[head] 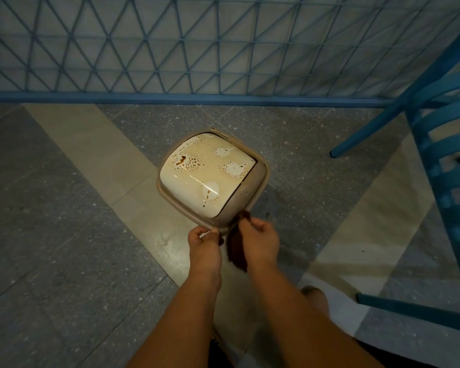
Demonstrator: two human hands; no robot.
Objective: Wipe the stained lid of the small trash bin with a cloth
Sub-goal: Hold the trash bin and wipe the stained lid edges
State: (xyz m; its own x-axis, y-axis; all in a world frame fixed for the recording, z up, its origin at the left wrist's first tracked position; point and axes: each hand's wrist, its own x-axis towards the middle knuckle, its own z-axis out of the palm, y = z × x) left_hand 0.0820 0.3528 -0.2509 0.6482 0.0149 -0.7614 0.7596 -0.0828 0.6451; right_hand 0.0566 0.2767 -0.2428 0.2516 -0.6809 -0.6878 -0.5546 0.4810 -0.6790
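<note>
The small trash bin (252, 205) stands on the tiled floor (64, 235) just above the centre of your view, its cream lid (207, 176) facing up at you. The lid is heavily soiled: a brown film with speckled rings covers most of it, the darkest blot sits toward 10 o'clock on the lid, and a drip trail runs down near its 5 o'clock edge. A few paler patches show through the film.

Your left hand (203, 241) is at the bin's 6 o'clock corner, fingers curled, thumb and fingertips pinching the rim there. Your right hand (259, 239) is just beside it, toward 5 o'clock of the bin, fingers closed around a dark brown cloth (237, 251). The cloth hangs down between your two wrists, and one end pokes up past your knuckles against the bin's near corner. The cloth does not reach the stained top of the lid.

A blue lattice fence (197, 49) spans the view at 12 o'clock. A blue slatted chair (441, 160) stands at 3 o'clock, well apart from the bin.
</note>
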